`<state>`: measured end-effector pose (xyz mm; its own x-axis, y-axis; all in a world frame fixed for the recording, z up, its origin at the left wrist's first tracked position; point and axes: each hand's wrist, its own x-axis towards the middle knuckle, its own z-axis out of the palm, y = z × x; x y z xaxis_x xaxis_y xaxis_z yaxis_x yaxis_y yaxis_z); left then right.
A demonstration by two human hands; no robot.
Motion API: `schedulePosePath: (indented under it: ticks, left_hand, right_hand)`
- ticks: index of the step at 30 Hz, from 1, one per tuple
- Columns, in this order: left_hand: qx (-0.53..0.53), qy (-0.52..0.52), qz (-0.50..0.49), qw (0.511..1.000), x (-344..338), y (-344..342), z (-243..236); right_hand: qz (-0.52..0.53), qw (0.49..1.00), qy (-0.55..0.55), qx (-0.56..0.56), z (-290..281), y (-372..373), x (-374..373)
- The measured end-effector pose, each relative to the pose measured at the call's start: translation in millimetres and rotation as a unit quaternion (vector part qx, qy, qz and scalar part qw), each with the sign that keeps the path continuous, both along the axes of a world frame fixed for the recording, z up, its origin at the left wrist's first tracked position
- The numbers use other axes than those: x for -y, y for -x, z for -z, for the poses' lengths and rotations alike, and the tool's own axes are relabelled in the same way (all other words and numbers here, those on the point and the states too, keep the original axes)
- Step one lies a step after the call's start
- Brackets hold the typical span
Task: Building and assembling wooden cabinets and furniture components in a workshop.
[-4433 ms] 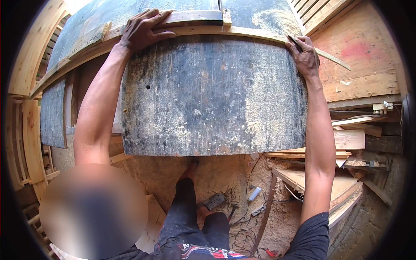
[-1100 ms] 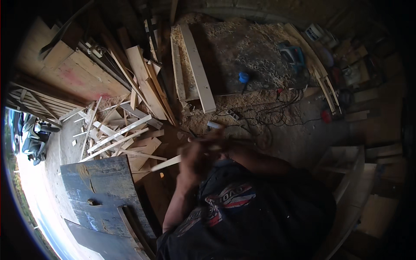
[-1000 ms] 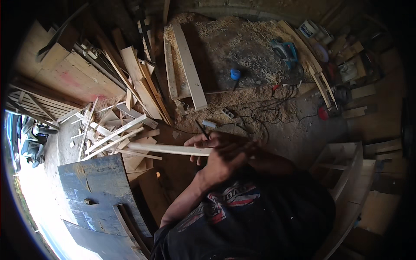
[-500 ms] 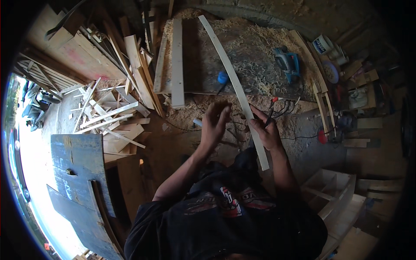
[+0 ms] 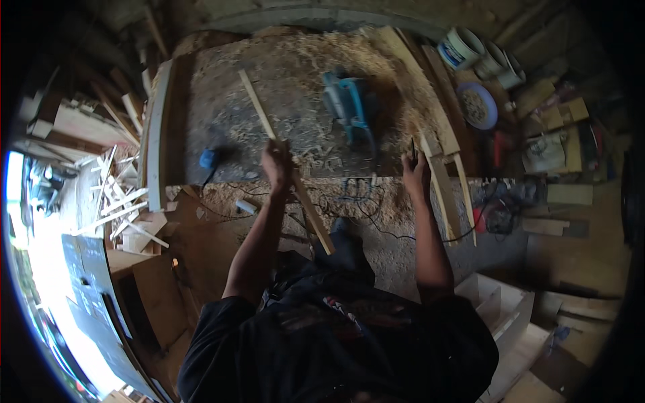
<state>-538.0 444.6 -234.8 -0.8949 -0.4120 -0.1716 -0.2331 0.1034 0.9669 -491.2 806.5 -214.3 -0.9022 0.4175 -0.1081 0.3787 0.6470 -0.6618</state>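
A narrow pale wooden strip [image 5: 254, 97] slants over the near edge of the workbench. My left hand [image 5: 277, 164] is wrapped round its middle, and its lower end points toward my body. Off to the right, my right hand [image 5: 416, 178] is closed on a slim dark stick-like thing [image 5: 413, 148], too blurred to name. That hand is close to some wooden strips [image 5: 440, 191] jutting over the bench's right side. Between my hands and farther back sits a blue electric planer [image 5: 346, 104]. A small blue object [image 5: 208, 158] lies near the bench's front left.
Wood shavings cover much of the workbench [image 5: 222, 107]. A long board [image 5: 158, 134] lies along its left side. Buckets [image 5: 461, 48] and a purple-rimmed basin [image 5: 494, 107] stand at the right. Cables [image 5: 383, 232] cross the floor; offcuts [image 5: 124, 201] are heaped at left.
The strip has swung left and is now in my left hand. My right hand has let go of it and moved right, toward the strips there. The view has turned rightward.
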Motion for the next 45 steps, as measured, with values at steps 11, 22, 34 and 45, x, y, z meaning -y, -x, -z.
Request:
schedulePosePath:
  ticks: [11,22,34,45]
  left_hand:
    - [0.008,0.286,0.015,0.958,9,46,78]
    - [-0.047,0.308,-0.03,0.95,-2,72,82]
    - [0.035,0.45,0.005,0.892,40,37,65]
    - [-0.068,0.386,-0.014,0.92,28,74,78]
  right_hand:
    - [-0.151,0.969,-0.16,-0.114,76,33,-82]
    - [-0.163,0.972,-0.053,-0.159,43,95,-6]
    - [-0.196,0.931,0.304,-0.039,17,194,90]
    - [-0.144,0.94,0.308,-0.026,-96,19,90]
